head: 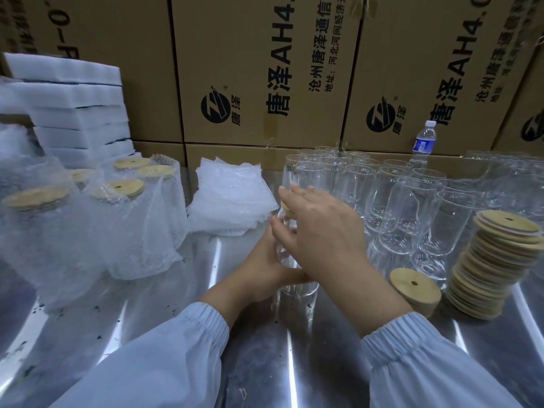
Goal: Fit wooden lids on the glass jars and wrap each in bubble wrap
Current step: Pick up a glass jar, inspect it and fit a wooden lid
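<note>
While the left hand [262, 272] gripped the glass jar [298, 287] mid-bench [265, 348], the right hand [321, 231] lay flat-fingered on the wooden lid [286, 209]. Best bet looked like pressing straight down, evenly, so it seated level, not cocked.

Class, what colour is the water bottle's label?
The water bottle label is blue, best in the head view.

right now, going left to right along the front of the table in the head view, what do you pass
wrapped jars → bubble wrap pile → held jar → loose wooden lid → lid stack. The bare jars behind span too wide to place.
</note>
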